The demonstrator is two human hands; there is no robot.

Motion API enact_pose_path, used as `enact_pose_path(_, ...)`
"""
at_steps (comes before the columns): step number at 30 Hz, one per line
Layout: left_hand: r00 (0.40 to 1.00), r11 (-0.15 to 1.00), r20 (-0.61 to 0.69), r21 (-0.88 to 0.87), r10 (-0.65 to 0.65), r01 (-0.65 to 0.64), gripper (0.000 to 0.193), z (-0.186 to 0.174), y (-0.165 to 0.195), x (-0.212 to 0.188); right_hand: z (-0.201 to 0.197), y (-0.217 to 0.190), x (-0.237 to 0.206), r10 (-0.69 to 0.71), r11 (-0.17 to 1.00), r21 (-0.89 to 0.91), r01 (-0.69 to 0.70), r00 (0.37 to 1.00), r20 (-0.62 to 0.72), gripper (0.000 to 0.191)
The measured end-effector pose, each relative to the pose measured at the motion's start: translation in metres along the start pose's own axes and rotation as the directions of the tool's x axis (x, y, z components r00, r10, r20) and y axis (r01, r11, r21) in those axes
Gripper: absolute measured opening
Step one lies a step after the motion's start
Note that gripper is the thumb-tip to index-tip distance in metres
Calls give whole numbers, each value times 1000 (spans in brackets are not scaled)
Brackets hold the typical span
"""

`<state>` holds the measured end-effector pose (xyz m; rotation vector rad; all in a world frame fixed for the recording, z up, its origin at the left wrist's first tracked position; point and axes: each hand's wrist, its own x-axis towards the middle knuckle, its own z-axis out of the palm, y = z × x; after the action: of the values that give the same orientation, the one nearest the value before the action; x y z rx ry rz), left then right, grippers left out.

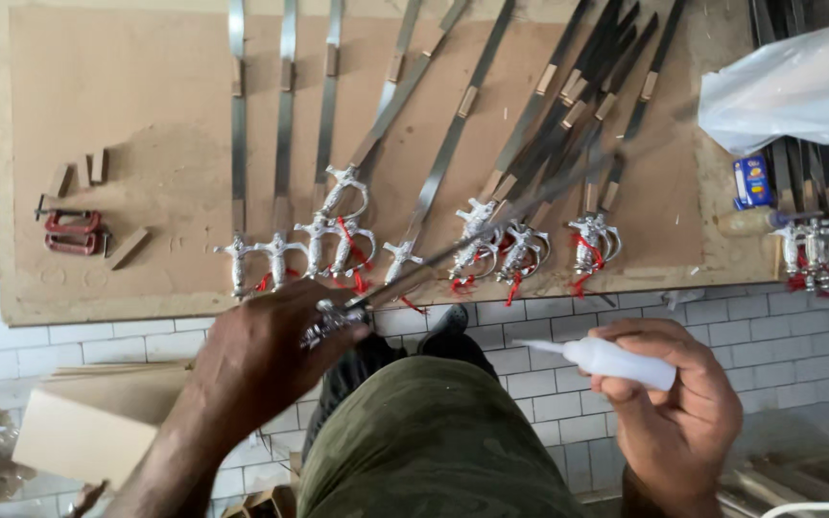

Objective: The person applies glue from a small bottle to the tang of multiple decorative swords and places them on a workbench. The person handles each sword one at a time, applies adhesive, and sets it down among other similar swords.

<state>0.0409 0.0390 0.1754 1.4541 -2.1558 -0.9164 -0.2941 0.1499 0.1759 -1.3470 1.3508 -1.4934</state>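
My left hand (261, 360) grips the silver hilt of a sword (338, 317) whose blurred blade slants up to the right over the board. A small white squeeze bottle (616, 363) lies in my right hand (678, 412), its nozzle pointing left toward the hilt. Both hands are above my lap in olive trousers (434, 441). Several swords (338, 240) with silver hilts and red cords lie side by side on the brown board (117, 96) in front of me.
Two red clamps (72, 234) and small wood blocks lie at the board's left. A white plastic bag (798, 86), a small blue packet (751, 182) and more swords (827, 245) are at the right. White tile floor (549, 384) and cardboard (88, 432) lie below.
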Motion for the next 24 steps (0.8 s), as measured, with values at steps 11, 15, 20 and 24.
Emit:
enact_pose_path(11, 934, 966, 300, 108, 194, -235, 23, -61, -3, -66, 86, -52, -26, -71, 881, -435, 185, 961, 266, 36)
enact_pose_path(15, 919, 951, 298, 87, 258, -296, 22, -65, -10, -78, 104, -57, -33, -91, 835, -495, 239, 948, 305, 39)
enact_pose_path(20, 898, 924, 265, 59, 351, -378, 33, -65, -18, -88, 119, -63, -43, -68, 765, -590, 257, 944, 323, 40)
enact_pose_path(24, 893, 917, 282, 88, 352, -389, 37, -66, -23, -95, 129, -67, -50, -107, 761, -594, 260, 954, 281, 36)
